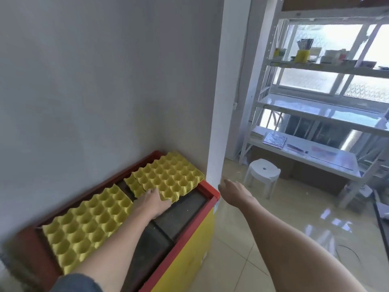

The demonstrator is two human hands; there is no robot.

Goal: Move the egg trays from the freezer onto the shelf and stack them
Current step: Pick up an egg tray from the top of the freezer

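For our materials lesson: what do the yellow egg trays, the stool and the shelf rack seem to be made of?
Egg trays: probably moulded paper pulp, matt, with soft-edged cups; the left hand rests on one. Stool: likely moulded plastic, smooth white, in one piece. Shelf rack: apparently white-painted metal, thin perforated uprights.

yellow egg trays [168, 178] far, overlapped | near tray [88, 224] flat | on freezer [189, 239]
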